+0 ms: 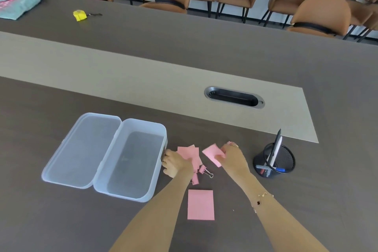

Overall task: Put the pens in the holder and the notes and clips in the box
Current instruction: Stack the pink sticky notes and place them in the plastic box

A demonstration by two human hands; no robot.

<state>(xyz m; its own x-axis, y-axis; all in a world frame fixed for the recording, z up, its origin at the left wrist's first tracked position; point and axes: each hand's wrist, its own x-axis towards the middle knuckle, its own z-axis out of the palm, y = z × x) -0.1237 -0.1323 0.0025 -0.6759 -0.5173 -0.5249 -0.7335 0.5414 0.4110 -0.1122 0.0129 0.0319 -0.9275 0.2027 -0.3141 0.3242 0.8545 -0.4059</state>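
Pens stand sorted in the black wire-mesh holder [275, 159]; my clear plastic box [131, 159] on the dark bench [306, 200] lies open and empty. My right hand [233, 156] pinches one thin pink paper note [212, 154]; my left hand [176, 162] rests on loose pink notes [191, 154], grip unclear. Pink binder clips [203, 171] and a square pad [200, 204] remain.

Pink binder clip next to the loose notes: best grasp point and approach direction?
Take the pink binder clip by its pink body, pinching the two flat faces. It seems to lie on its side with the wire handles pointing lower right, so come from above. The left hand and loose notes crowd its left; the right side looks freer. The wire loops are thin and probably slippery.
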